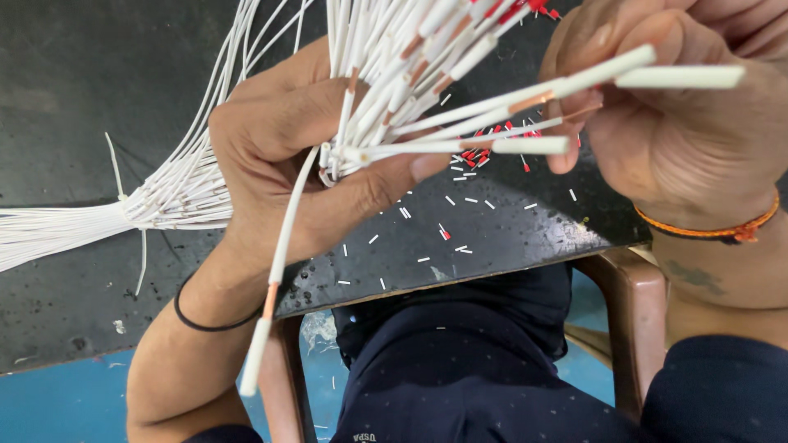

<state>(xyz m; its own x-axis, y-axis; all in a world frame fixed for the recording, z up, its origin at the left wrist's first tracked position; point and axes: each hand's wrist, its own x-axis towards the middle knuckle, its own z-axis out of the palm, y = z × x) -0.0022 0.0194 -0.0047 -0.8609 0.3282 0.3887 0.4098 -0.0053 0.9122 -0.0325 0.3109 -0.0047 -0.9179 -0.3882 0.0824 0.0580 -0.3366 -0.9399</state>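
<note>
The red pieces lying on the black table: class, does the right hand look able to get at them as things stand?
Probably not at once: the right hand is pinching a white wire from the bundle, which fans above the red pieces. Freed, it hangs close above them.

You have two hands in view – the left hand [287, 156] and the right hand [665, 123] – and one big bundle of white wires [386, 57], too many to count. One wristband sits on each wrist – two altogether.

The white wires [427, 90] have smooth plastic coats, with shiny copper showing where the coat is cut. The black table [74, 90] looks dull, rough and scratched. The brown chair [632, 295] is smooth, shiny plastic.
</note>
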